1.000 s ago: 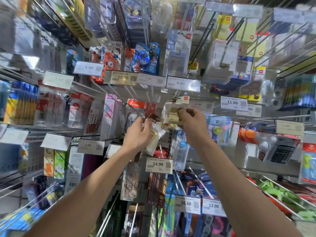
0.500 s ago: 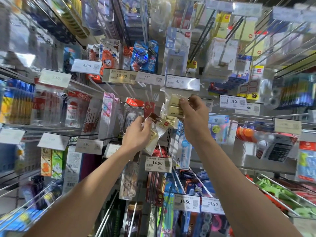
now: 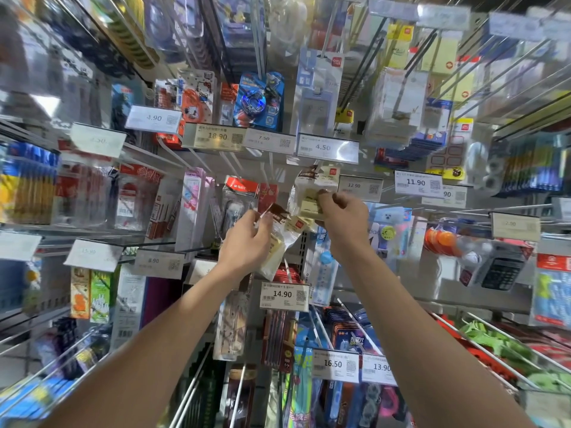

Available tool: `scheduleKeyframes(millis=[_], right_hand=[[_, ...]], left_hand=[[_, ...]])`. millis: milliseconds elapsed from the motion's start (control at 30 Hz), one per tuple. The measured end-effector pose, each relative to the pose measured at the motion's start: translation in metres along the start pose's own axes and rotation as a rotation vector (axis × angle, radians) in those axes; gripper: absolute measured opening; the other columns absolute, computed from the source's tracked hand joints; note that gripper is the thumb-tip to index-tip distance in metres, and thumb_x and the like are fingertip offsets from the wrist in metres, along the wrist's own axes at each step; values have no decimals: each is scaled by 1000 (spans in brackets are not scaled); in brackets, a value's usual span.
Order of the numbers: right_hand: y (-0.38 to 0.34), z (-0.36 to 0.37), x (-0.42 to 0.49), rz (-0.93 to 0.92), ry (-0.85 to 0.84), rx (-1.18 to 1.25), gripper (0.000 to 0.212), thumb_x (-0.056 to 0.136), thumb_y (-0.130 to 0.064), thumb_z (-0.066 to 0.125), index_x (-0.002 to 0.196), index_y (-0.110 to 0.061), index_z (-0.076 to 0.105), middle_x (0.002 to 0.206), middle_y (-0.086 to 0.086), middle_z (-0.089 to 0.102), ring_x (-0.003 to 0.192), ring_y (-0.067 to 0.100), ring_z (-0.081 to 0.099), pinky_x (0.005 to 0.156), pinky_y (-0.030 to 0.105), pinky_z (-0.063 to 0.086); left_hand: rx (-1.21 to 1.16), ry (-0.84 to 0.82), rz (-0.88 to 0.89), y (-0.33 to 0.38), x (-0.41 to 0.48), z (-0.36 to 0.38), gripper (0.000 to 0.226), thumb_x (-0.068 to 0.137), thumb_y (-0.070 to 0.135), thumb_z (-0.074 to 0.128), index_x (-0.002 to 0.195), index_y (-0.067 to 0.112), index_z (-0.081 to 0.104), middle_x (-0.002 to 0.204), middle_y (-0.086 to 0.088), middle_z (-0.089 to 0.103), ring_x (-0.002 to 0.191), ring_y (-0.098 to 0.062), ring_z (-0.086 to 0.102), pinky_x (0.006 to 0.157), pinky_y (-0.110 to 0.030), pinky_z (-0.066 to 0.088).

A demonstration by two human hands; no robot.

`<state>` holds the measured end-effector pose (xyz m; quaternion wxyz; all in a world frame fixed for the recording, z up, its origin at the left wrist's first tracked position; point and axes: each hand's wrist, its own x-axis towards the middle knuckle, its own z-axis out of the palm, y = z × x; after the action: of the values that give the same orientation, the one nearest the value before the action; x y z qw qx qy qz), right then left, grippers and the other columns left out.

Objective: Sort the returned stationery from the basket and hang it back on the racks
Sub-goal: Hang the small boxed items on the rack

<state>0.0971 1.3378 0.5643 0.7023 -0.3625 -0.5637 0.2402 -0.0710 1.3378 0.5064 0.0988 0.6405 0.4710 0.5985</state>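
Both hands reach up to the grey metal rack of wire hooks (image 3: pixel 411 288), crowded with hanging goods. Left hand (image 3: pixel 247 245) curls its fingers round a clear plastic packet of cream erasers with a brown header card (image 3: pixel 279 245), near the centre. Right hand (image 3: pixel 343 217) pinches a second clear packet of cream erasers (image 3: pixel 304 193), just right and higher, below the white 4.50 price tag (image 3: pixel 324 147).

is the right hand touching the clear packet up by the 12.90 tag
Touching. The head view shows the right hand pinching the clear packet, fingertips curled onto its front, no gap.
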Motion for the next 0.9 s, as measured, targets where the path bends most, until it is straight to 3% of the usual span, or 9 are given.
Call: scheduleKeyframes(millis=[133,200,267,333,500,667,767,833,900], right_hand=[[16,2,2,119,-24,-2,46,99,-36,62,96,10,64,75,18,58,67,27,56,60,35,42],[22,1,3,155,-79,20,31,103,-27,57,101,3,64,83,17,59,74,27,55,59,35,43],[27,1,5,169,-107,18,16,103,-12,51,104,-1,63,95,17,64,83,26,57,69,37,50],[32,3,9,190,-98,1,17,101,-2,48,102,-6,65,104,22,67,88,26,61,80,39,55],[48,12,35,298,-58,-18,4,99,-1,57,97,-2,60,81,10,61,71,19,60,61,26,51],[75,17,65,358,-31,-187,7,88,-11,63,85,-7,58,77,16,62,70,25,60,50,29,43],[100,15,76,365,-39,-299,31,90,-29,67,69,-7,59,84,21,68,77,33,67,63,39,48],[92,11,55,396,-48,-258,38,94,-37,70,83,0,65,87,19,73,70,28,68,56,33,53],[79,8,28,427,-55,-176,39,99,-36,64,97,3,63,77,13,72,53,16,58,42,26,44]], left_hand=[[-5,-18,-10,0,0,-1,41,107,52,37,108,16,57,94,-2,68,85,-22,64,78,-41,50],[2,-11,-13,-1,1,-1,42,107,52,37,111,15,56,90,-4,68,81,-23,65,72,-38,49],[9,-1,-21,-3,3,0,41,107,51,38,106,14,55,80,-6,66,70,-24,62,63,-34,45],[14,-4,-38,-3,4,1,41,108,50,38,103,13,53,72,-3,61,62,-21,58,58,-31,41],[86,-15,-47,-1,1,5,35,109,50,36,109,21,54,69,2,59,61,-15,59,58,-30,40],[111,-31,-52,0,-1,4,33,110,49,35,110,22,52,68,4,57,56,-12,55,56,-28,36],[93,-34,-51,0,-3,5,29,110,49,35,102,25,49,70,3,56,57,-13,55,57,-29,39],[91,-31,-36,0,-3,5,30,110,48,35,101,23,50,69,3,56,56,-13,54,56,-30,40],[94,-28,-43,0,-3,5,33,109,49,35,105,21,52,68,3,57,54,-13,53,56,-31,40]])
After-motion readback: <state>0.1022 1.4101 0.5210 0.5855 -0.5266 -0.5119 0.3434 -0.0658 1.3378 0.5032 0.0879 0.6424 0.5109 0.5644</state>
